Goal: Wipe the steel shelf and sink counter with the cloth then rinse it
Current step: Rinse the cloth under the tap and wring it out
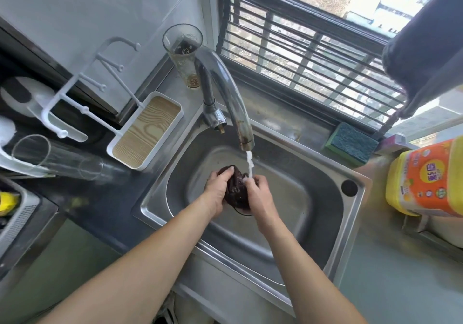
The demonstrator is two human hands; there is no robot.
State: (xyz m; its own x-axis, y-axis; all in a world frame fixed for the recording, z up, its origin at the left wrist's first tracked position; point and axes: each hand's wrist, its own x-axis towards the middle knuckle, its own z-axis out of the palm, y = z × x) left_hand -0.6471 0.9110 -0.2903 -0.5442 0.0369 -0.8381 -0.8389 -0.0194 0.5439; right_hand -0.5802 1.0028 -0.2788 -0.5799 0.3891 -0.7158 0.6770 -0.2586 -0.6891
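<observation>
The fingers of the left hand (217, 183) and the right hand (258, 193) curl around a bunched dark cloth (235, 191), gripping it from both sides. It sits over the steel sink (288, 198) basin, under water running from the faucet (233, 98).

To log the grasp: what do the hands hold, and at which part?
Both hands, left and right, hold the bunched dark cloth by its opposite sides, under the tap stream.
</observation>
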